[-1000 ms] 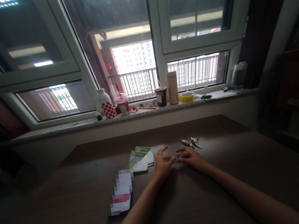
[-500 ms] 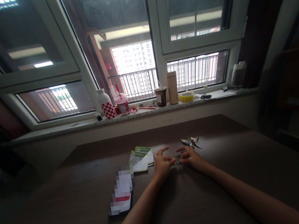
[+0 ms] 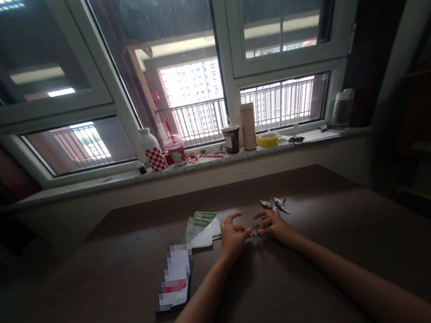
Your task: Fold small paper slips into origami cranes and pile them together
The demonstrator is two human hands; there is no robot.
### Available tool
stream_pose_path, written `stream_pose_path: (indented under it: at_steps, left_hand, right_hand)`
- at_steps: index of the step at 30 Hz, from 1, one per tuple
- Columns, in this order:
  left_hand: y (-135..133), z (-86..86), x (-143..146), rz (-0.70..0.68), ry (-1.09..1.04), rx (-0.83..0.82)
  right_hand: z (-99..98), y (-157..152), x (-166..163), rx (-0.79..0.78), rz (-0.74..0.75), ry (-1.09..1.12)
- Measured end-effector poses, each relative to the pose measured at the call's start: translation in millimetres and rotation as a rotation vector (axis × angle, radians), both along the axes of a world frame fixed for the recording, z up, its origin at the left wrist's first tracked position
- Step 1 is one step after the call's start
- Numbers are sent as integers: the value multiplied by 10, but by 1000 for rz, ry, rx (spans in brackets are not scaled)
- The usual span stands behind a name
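My left hand (image 3: 233, 237) and my right hand (image 3: 274, 225) meet over the dark wooden table (image 3: 303, 287), fingertips pinched together on a small folded piece of paper (image 3: 254, 232) between them. The piece is tiny and mostly hidden by my fingers. Just beyond my right hand lie folded paper figures (image 3: 275, 205) on the table. Left of my left hand sits a small stack of green-and-white paper sheets (image 3: 203, 226).
A phone (image 3: 175, 282) lies on the table at the left front. The stone windowsill (image 3: 83, 185) carries a red-checked bottle (image 3: 152, 149), a pink drink cup (image 3: 176, 148), a dark cup (image 3: 231, 138), a tan flask (image 3: 248, 126), a yellow tape roll (image 3: 268, 139) and scissors (image 3: 296, 139).
Both hands stay in place; the fingers shift slightly as they work the small paper. Nothing else has moved.
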State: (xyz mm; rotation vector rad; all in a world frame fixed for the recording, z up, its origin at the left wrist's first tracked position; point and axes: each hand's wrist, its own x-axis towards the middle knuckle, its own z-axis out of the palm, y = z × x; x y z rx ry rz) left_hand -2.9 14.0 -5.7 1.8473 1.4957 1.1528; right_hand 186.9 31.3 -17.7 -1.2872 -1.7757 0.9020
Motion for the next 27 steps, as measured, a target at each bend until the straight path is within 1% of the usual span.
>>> stream_pose_path:
  at_steps: [4,11,15,22,27]
  left_hand:
    - [-3,4,-5,-7,6,7]
    - [8,6,-12,42,-22,21]
    - [5,4,-14,37,-28,14]
    - [-14,19,-22,-14,8,1]
    - [8,-18,-29,36,-44,17]
  right_hand:
    - [11,-3,-3,-14,4,-6]
    - [-2,21,-41,3,-112,60]
    - [7,12,-36,-53,-69,104]
    - [40,0,9,-98,-5,83]
    - [24,16,6,-41,-57,98]
